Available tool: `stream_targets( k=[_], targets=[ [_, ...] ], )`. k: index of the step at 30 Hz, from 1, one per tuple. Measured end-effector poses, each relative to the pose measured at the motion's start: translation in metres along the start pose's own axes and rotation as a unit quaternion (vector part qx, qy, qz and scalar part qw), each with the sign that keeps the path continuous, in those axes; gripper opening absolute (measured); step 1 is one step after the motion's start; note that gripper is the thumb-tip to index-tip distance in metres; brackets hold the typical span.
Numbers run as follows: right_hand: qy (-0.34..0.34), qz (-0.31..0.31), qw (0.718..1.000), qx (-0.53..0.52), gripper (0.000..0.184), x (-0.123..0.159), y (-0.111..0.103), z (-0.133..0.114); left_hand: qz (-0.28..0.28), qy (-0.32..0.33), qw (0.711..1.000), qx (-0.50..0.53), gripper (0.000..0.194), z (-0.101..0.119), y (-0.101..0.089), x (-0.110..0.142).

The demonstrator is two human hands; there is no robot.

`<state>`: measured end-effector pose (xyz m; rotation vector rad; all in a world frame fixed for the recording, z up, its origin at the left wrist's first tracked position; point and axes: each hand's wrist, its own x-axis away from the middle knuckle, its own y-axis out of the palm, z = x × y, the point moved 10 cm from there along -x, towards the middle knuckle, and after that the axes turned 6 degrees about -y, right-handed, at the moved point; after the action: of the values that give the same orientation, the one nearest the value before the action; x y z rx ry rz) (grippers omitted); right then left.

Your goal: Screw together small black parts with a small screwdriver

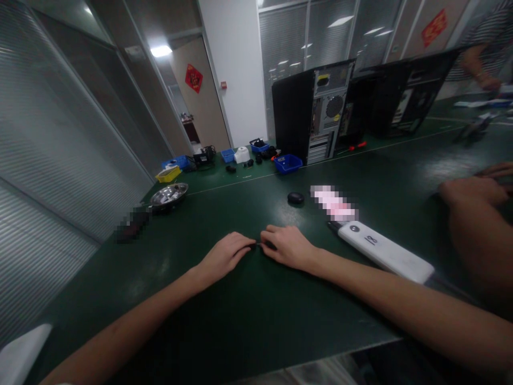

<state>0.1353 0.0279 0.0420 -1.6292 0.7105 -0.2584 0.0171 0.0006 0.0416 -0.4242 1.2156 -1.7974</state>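
Note:
My left hand (229, 250) and my right hand (286, 246) meet fingertip to fingertip just above the green table (224, 326). Between the left thumb and fingers is a small dark piece (253, 246), mostly covered. A short, shiny bit shows in the narrow gap between the hands. The right fingers are curled in a pinch around something dark, largely hidden by the hand. Whether the two hands hold one thing or two parts, I cannot tell. Beyond my right hand lies a black computer mouse (295, 198).
A white device marked 18 (380, 248) lies beside my right forearm. Left is a steel pan (168, 196). A blue basket (288, 163), smaller trays and a computer tower (296, 115) stand at the back. Another person's arm (476, 230) rests at right; someone else stands far right.

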Motion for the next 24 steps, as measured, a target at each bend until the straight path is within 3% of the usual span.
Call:
stream_targets(
  k=[3, 6, 10, 14, 18, 24],
  targets=[
    [0.011, 0.002, 1.0, -0.004, 0.017, 0.001, -0.001, 0.004, 0.01, -0.021, 1.0, -0.011, 0.034, -0.028, -0.01, -0.003],
    [0.025, 0.005, 1.0, -0.017, 0.018, 0.001, -0.001, 0.009, 0.052, -0.097, 0.993, -0.042, 0.036, -0.089, -0.035, -0.002],
    [0.022, 0.008, 0.998, -0.052, 0.017, 0.002, 0.0, 0.011, 0.157, -0.241, 0.951, -0.115, 0.042, -0.189, -0.097, 0.028],
    [0.022, 0.014, 0.998, -0.055, 0.017, 0.002, 0.001, 0.012, 0.234, -0.338, 0.895, -0.171, 0.038, -0.258, -0.156, 0.082],
    [0.023, 0.021, 0.998, -0.047, 0.016, 0.002, 0.003, 0.013, 0.273, -0.397, 0.852, -0.208, 0.041, -0.291, -0.183, 0.122],
    [0.02, 0.023, 0.998, -0.049, 0.015, 0.003, 0.002, 0.012, 0.277, -0.404, 0.843, -0.224, 0.041, -0.303, -0.179, 0.123]
  ],
)
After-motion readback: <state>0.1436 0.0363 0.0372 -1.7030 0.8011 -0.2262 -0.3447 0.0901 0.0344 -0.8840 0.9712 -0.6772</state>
